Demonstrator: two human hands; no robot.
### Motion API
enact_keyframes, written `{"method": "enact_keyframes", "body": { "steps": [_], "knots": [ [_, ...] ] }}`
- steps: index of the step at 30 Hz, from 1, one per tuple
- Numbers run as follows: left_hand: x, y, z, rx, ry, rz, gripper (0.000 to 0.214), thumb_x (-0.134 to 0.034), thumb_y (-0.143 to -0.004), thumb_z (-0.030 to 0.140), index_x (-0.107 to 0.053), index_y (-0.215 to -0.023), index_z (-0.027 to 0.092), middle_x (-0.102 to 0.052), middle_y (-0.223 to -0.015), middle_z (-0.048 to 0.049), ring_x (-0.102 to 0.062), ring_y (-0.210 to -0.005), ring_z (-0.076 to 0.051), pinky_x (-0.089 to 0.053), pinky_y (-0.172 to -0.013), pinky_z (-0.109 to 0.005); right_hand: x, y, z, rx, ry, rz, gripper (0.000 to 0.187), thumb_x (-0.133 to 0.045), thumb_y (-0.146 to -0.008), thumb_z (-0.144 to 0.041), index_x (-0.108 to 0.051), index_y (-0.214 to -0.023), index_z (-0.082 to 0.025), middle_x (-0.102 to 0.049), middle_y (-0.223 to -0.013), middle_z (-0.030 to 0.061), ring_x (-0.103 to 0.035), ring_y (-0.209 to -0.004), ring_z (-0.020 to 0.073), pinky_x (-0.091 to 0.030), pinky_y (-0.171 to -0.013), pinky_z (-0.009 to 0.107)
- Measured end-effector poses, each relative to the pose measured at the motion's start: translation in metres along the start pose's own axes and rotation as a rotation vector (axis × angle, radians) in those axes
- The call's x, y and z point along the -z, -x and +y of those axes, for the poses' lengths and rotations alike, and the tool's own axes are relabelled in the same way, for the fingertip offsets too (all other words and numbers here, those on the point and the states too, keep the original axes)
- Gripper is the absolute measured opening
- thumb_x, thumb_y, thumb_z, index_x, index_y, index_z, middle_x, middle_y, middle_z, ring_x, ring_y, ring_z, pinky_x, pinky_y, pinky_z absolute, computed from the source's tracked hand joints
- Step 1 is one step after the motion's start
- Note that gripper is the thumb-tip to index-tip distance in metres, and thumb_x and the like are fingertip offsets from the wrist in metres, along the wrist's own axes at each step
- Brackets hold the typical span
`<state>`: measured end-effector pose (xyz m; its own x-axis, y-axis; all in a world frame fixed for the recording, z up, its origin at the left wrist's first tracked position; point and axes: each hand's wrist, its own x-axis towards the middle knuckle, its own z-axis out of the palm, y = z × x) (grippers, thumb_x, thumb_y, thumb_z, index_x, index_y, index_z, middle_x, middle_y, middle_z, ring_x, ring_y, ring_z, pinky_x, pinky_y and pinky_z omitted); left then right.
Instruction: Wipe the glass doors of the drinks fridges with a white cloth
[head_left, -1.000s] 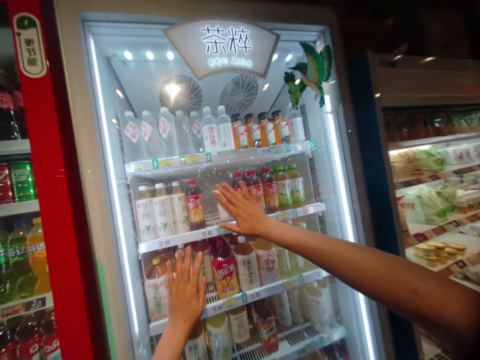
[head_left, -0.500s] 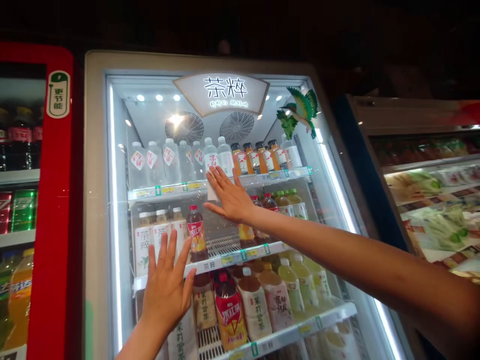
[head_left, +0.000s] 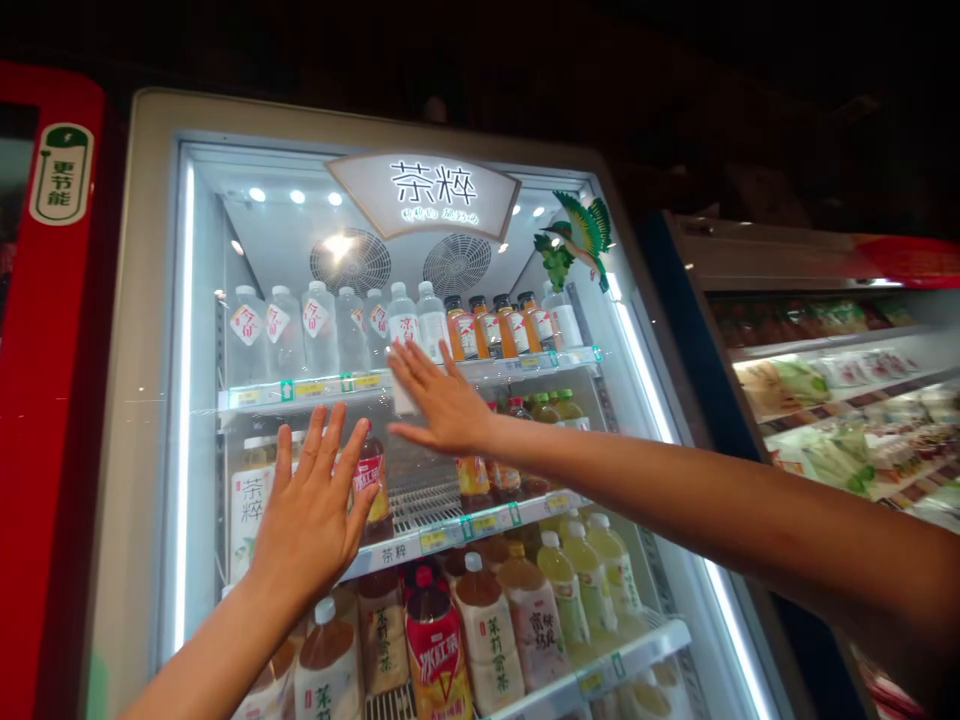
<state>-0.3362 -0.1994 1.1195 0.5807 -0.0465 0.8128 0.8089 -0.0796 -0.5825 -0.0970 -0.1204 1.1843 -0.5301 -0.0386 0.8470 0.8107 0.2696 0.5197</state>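
Observation:
In the head view, a glass door (head_left: 427, 475) fronts a lit drinks fridge. My left hand (head_left: 311, 510) is open, fingers spread, in front of the middle shelf's bottles. My right hand (head_left: 442, 400) reaches in from the right, open and flat at the glass, just below the upper shelf edge. A small white patch (head_left: 403, 392) shows beneath its fingers; I cannot tell what it is. Neither hand grips anything. Behind the glass, beside my left fingers, stands a red-labelled tea bottle (head_left: 373, 480). Clear water bottles (head_left: 319, 325) line the top shelf.
A red drinks fridge (head_left: 52, 400) stands close on the left. To the right, an open chilled case (head_left: 832, 370) holds packed vegetables. The fridge's fan-shaped sign (head_left: 427, 195) and a bird decoration (head_left: 581, 240) are at its top. More bottles (head_left: 487, 625) fill the lower shelf.
My left hand has risen across the glass, now covering part of the middle-shelf bottles. My right hand keeps nearly the same spot on the door. The view has shifted slightly right.

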Motion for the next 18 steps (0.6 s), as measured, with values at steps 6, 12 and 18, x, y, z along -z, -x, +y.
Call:
{"method": "enact_keyframes", "body": {
  "steps": [6, 12, 18],
  "knots": [
    [-0.021, -0.019, 0.017, -0.010, -0.017, 0.006, 0.076, -0.047, -0.101, 0.039, -0.011, -0.166, 0.022, -0.017, -0.173, -0.0137, -0.008, -0.162, -0.029, -0.004, -0.132, -0.056, -0.007, 0.018, 0.028, 0.124, -0.018, 0.020, 0.090, -0.023, -0.100, -0.074, -0.008, -0.166, -0.014, -0.014, -0.174, 0.0117, -0.005, -0.163, 0.0263, -0.003, -0.132, 0.058],
    [-0.042, -0.048, 0.036, 0.002, -0.012, 0.015, 0.078, -0.045, -0.101, 0.042, -0.004, -0.166, 0.027, -0.012, -0.174, -0.0100, -0.008, -0.162, -0.029, -0.007, -0.131, -0.060, -0.009, 0.026, 0.068, -0.048, -0.059, 0.095, 0.096, -0.034, -0.099, -0.070, 0.008, -0.165, -0.013, -0.012, -0.174, 0.0178, -0.007, -0.162, 0.0339, -0.006, -0.129, 0.067],
    [-0.059, -0.079, 0.060, -0.015, -0.032, 0.004, 0.077, -0.046, -0.102, 0.042, -0.006, -0.166, 0.026, -0.013, -0.174, -0.0117, -0.007, -0.162, -0.029, -0.005, -0.131, -0.059, -0.008, 0.062, 0.121, 0.138, -0.068, 0.077, 0.094, -0.037, -0.098, -0.072, -0.006, -0.166, -0.015, -0.020, -0.173, 0.0132, -0.015, -0.161, 0.0314, -0.009, -0.131, 0.062]
  ]
}}
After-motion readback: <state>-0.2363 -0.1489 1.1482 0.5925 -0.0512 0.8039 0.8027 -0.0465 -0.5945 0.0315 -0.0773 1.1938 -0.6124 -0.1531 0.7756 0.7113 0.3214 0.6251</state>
